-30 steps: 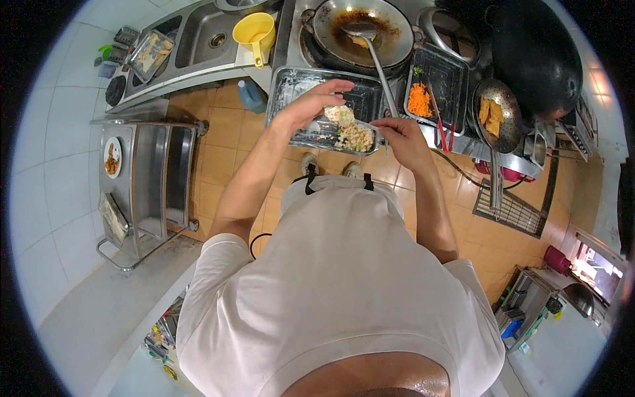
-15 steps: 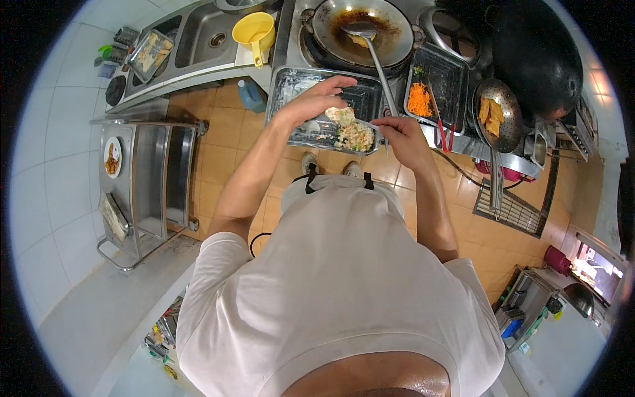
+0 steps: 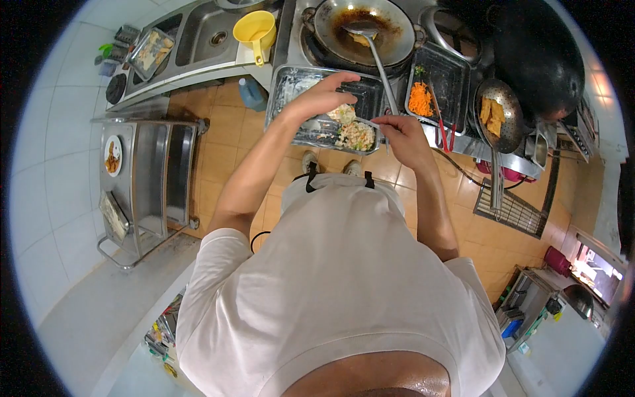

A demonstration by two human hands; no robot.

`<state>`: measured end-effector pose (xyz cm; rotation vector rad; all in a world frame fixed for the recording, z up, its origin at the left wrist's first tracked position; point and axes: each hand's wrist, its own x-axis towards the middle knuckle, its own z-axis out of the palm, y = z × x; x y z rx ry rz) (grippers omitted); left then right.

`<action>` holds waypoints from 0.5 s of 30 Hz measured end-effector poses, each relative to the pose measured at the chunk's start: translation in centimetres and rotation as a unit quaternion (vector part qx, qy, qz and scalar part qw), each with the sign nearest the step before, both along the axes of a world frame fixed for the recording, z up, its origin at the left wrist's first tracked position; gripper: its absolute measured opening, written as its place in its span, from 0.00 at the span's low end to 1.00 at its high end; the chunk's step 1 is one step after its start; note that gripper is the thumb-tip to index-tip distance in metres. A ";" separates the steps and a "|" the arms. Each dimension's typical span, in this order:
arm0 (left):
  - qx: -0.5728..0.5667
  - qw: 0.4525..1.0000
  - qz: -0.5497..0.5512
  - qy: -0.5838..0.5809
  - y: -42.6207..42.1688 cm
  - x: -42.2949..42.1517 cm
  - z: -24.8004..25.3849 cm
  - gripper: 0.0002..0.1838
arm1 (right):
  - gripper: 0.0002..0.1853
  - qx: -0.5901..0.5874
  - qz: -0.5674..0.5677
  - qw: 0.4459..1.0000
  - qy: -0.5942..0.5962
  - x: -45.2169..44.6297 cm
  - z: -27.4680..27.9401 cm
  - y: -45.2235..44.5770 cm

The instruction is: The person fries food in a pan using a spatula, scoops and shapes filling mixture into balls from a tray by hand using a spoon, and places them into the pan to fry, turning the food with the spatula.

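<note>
From where I stand, the chopped food mix [image 3: 358, 136] lies in the near right part of a metal tray [image 3: 372, 102], between the person's two hands, with a pale lump [image 3: 342, 114] just left of it. The left hand [image 3: 325, 98] is loosely open above the lump, fingers spread; I can't tell whether it touches it. The right hand [image 3: 399, 132] has thumb and fingers pinched together at the tray's right edge, over something too small to make out. A wok [image 3: 334, 34] sits beyond.

Pale, rough lump [image 3: 342, 114] beside green-flecked crumbly mix [image 3: 356, 136]; mix in the near right corner of a rectangular tray [image 3: 291, 86]
</note>
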<state>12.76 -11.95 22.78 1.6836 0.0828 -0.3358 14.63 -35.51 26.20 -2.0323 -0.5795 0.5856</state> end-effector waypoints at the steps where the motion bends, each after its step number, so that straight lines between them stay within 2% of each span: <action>1: 0.041 0.999 -0.007 -0.018 -0.1 0.3 -0.7 0.30 | 0.14 -0.017 -0.003 1.000 -0.006 -0.1 0.2 0.1; 5: 0.119 0.989 -0.051 -0.066 0.0 0.8 -2.2 0.31 | 0.14 -0.048 0.000 0.997 -0.052 -0.2 1.2 0.4; 8: 0.147 0.985 -0.053 -0.076 -0.1 0.7 -2.2 0.31 | 0.13 -0.049 0.003 0.998 -0.047 -0.1 0.6 0.2; 11: 0.117 0.990 -0.030 -0.067 -0.4 0.9 -2.5 0.32 | 0.13 -0.049 0.000 0.997 -0.053 -0.1 0.6 0.2; 15: 0.183 0.974 -0.063 -0.120 -0.4 0.9 -2.5 0.32 | 0.13 -0.060 -0.006 0.997 -0.047 0.0 1.0 0.3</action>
